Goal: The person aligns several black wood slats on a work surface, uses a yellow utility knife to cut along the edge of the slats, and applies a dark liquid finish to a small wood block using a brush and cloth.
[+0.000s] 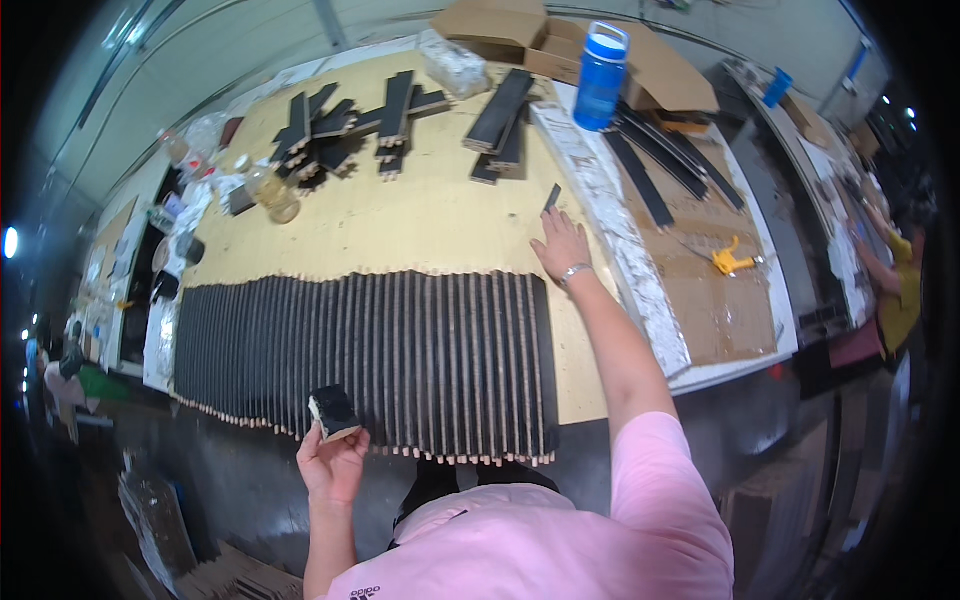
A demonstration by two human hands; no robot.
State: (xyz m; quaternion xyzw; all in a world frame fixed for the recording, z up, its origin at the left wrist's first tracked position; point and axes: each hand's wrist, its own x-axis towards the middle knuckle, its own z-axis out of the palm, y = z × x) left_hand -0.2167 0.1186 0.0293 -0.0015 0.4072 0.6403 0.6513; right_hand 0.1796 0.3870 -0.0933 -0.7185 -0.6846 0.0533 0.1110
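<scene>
At the near edge of the table, my left hand (335, 468) is closed round a small block (334, 408), black on its face with pale edges; it looks like a sponge, but I cannot be sure. Below and around it spreads a long row of dark wooden strips (400, 350), laid side by side with pale peg-like ends. My right hand (562, 248) reaches far across to the pale tabletop, fingers spread. Close to its fingertips lies a short dark strip (553, 197); whether they touch it I cannot tell.
Stacks of dark wooden pieces (395, 115) lie at the back. A bottle of yellowish liquid (272, 192) stands far left, a blue water bottle (602, 80) far right. A yellow-handled tool (735, 258) rests on cardboard (715, 320). Another person (900, 290) works at the right.
</scene>
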